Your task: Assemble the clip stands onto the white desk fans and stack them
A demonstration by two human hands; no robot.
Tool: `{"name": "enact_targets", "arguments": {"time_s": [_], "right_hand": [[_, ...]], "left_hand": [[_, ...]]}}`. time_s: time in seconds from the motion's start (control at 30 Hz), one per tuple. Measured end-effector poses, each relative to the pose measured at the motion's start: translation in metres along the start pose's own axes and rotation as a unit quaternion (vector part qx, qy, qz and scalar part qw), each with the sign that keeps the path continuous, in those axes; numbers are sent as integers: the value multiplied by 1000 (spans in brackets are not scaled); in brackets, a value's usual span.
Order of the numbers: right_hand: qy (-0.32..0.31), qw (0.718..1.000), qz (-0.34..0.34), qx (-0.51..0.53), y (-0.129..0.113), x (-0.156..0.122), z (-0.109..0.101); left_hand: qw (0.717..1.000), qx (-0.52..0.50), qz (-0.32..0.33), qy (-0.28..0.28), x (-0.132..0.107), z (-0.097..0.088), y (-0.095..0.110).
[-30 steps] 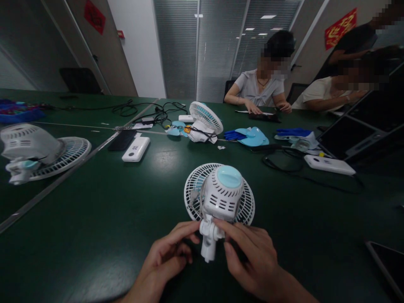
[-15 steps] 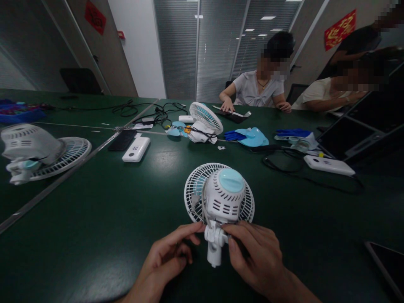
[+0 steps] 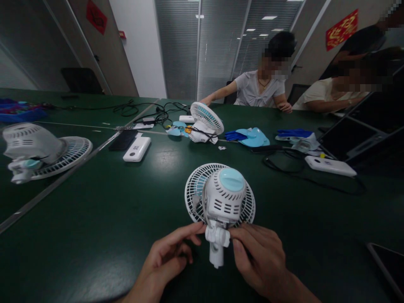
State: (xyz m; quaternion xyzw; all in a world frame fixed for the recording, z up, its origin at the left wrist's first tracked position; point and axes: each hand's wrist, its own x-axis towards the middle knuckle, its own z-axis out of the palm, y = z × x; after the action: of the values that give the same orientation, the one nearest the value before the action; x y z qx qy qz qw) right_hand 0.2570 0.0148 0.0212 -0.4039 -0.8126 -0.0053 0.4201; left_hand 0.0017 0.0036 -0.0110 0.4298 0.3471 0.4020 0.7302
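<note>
A white fan head (image 3: 225,202) with a light blue rear cap lies face down on its round grille. Its jointed neck (image 3: 216,244) points toward me. My left hand (image 3: 170,252) is on the left, its index finger stretched out to the neck's upper end and the other fingers loosely bent, with nothing between them. On the right side of the neck, the bent fingers and thumb of my right hand (image 3: 260,252) are at the small white side knob (image 3: 226,237). The fingertips partly hide the contact there. A power plug (image 3: 195,203) rests against the grille.
Another fan head (image 3: 34,145) lies at left beyond a metal table seam. Farther back are a third fan (image 3: 205,124), light blue blades (image 3: 252,137), a white power bank (image 3: 136,149) and black cables. A dark tablet-like device (image 3: 388,265) lies at right. A person (image 3: 260,86) sits opposite.
My right hand has shifted slightly right, baring more of the side knob, and the neck has turned a little. The person opposite has moved a hand from the dark item to behind the far fan.
</note>
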Motion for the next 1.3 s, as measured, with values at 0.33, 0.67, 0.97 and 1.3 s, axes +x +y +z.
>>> {"name": "enact_targets", "arguments": {"time_s": [0.33, 0.67, 0.97, 1.3], "right_hand": [[-21, 996, -64, 52, -9, 1, -7], [-9, 1000, -9, 22, 2, 0, -3], [16, 1000, -18, 17, 1, 5, -8], [9, 997, -50, 55, -3, 5, -9]], "left_hand": [[1000, -3, -3, 8, 0, 4, 7], [1000, -3, 4, -18, 2, -2, -2], [1000, -2, 6, 0, 1, 4, 5], [1000, 1, -1, 6, 0, 4, 6]]}}
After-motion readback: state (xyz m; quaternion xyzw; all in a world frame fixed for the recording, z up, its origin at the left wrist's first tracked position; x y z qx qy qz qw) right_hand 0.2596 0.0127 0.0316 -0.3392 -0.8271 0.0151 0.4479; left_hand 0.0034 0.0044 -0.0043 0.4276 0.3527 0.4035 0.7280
